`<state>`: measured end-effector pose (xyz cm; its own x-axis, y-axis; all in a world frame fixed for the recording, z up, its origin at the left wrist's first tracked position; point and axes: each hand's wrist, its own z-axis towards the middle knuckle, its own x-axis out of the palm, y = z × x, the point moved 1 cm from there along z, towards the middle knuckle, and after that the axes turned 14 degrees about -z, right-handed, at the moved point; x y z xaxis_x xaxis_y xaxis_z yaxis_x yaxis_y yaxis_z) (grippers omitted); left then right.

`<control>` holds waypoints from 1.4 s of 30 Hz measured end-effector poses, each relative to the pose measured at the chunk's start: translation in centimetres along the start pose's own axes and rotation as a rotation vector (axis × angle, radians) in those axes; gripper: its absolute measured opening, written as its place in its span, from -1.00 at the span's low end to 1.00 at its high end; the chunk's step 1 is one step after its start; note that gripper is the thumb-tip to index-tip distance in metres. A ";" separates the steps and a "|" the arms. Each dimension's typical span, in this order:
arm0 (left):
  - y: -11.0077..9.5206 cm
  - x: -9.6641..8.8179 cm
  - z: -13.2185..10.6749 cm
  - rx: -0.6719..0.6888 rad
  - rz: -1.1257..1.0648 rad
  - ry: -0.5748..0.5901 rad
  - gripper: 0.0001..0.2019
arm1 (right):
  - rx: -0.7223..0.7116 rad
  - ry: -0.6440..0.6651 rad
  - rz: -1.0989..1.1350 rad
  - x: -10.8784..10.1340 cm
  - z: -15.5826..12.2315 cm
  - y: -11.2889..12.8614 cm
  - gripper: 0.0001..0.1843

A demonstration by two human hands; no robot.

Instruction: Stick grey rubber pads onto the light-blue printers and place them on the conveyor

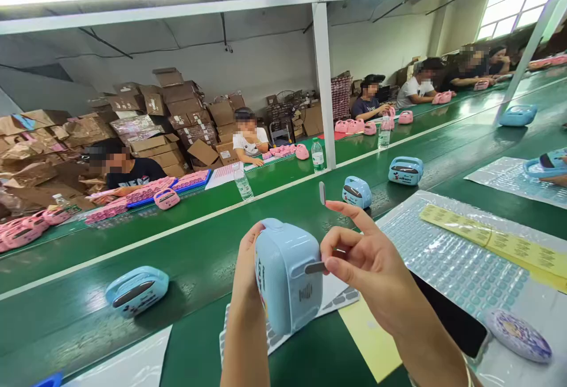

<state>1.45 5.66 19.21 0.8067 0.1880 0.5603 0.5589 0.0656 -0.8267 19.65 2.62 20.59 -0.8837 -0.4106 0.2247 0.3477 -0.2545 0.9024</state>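
Observation:
My left hand (pixel 248 257) is closed around the far side of a light blue plastic device (pixel 287 292), shaped like a small portable speaker and held upright above the bench. My right hand (pixel 372 260) pinches a grey rounded strip, apparently a sticker (pixel 313 267), between thumb and finger. That strip lies against the device's side, above a small block of printed text. A second grey strip (pixel 322 193) clings to the tip of my raised right index finger. Beneath the device is a white sheet with grey sticker shapes (pixel 345 299), partly covered.
Other blue devices (pixel 138 292) stand along the green conveyor belt (pixel 195 242). At right lie a sheet of clear stickers (pixel 460 257), yellow papers (pixel 460 224), a black phone (pixel 452 316) and a purple-white oval object (pixel 519 335). Several people sit opposite, beside pink devices (pixel 166 198).

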 end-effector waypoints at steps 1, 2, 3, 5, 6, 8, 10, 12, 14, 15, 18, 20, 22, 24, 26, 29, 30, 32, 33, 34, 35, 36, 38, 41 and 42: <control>0.0 0.3 -0.1 -0.007 -0.018 -0.006 -0.41 | 0.006 -0.005 -0.038 0.0 -0.2 0.0 -0.37; 0.0 0.6 -0.2 -0.003 -0.031 -0.009 -0.40 | 0.009 -0.020 -0.083 -0.1 -0.4 0.0 -0.36; -0.1 0.9 -0.3 0.009 -0.040 -0.010 -0.39 | 0.011 -0.036 -0.130 -0.1 -0.6 0.0 -0.34; -0.1 1.3 -0.5 0.032 -0.050 -0.012 -0.39 | 0.018 -0.061 -0.209 -0.2 -0.9 0.2 -0.31; -0.1 1.3 -0.5 0.031 -0.054 -0.014 -0.39 | 0.020 -0.065 -0.238 -0.2 -1.0 0.4 -0.30; -0.1 1.2 -0.6 0.014 -0.055 -0.019 -0.40 | 0.014 -0.081 -0.287 -0.2 -1.3 0.7 -0.28; 0.0 0.8 -0.6 0.002 -0.039 -0.014 -0.42 | -0.002 -0.117 -0.345 -0.1 -1.5 1.0 -0.27; 0.1 0.5 -0.6 0.011 -0.011 0.005 -0.44 | -0.015 -0.162 -0.400 -0.1 -1.7 1.1 -0.25; 0.2 0.2 -0.6 0.026 0.010 0.030 -0.47 | -0.023 -0.185 -0.427 -0.1 -1.8 1.1 -0.24; 0.2 0.1 -0.6 0.033 0.015 0.042 -0.48 | -0.032 -0.191 -0.426 -0.1 -1.8 1.1 -0.22; 0.0 0.0 -0.8 0.085 0.039 0.039 -0.55 | -0.066 -0.213 -0.416 -0.2 -1.8 0.9 -0.24; -0.2 0.0 -1.0 0.134 0.063 0.013 -0.64 | -0.074 -0.226 -0.430 -0.1 -1.8 0.9 -0.25; -0.5 0.1 -1.2 0.167 0.070 0.001 -0.69 | -0.083 -0.233 -0.448 0.0 -1.9 1.1 -0.26; -0.8 0.2 -1.2 0.174 0.061 0.007 -0.65 | -0.102 -0.236 -0.452 0.2 -2.0 1.3 -0.26; -1.0 0.2 -1.3 0.176 0.060 0.014 -0.62 | -0.135 -0.239 -0.456 0.4 -2.1 1.4 -0.29; -1.0 0.0 -1.4 0.203 0.099 0.031 -0.64 | -0.176 -0.270 -0.497 0.6 -2.1 1.5 -0.31; -0.9 -0.1 -1.4 0.219 0.117 0.037 -0.63 | -0.186 -0.284 -0.515 0.6 -2.2 1.6 -0.32; -0.9 -0.4 -1.6 0.251 0.145 0.041 -0.59 | -0.197 -0.296 -0.549 0.7 -2.3 1.6 -0.32; -0.9 -0.5 -1.7 0.266 0.152 0.039 -0.57 | -0.199 -0.292 -0.563 0.7 -2.4 1.6 -0.33; -0.9 -0.6 -1.7 0.281 0.162 0.033 -0.55 | -0.201 -0.281 -0.574 0.6 -2.5 1.6 -0.34; -1.0 -0.6 -1.8 0.298 0.170 0.028 -0.54 | -0.199 -0.274 -0.590 0.6 -2.6 1.7 -0.36; -1.0 -0.5 -1.9 0.313 0.176 0.022 -0.53 | -0.200 -0.291 -0.615 0.5 -2.6 1.7 -0.38; -1.1 -0.2 -2.0 0.299 0.166 0.022 -0.52 | -0.201 -0.382 -0.689 0.2 -2.5 1.6 -0.35; -0.6 0.5 -1.7 0.169 0.073 0.017 -0.46 | -0.193 -0.394 -0.627 -0.3 -1.8 1.3 -0.13; -0.3 0.7 -1.5 0.107 0.047 0.020 -0.44 | -0.192 -0.311 -0.511 -0.3 -1.5 1.2 -0.07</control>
<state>2.15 4.27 19.95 0.8356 0.1740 0.5210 0.4977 0.1614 -0.8522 20.82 1.18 21.02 -0.9929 0.0710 -0.0950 -0.1181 -0.5157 0.8486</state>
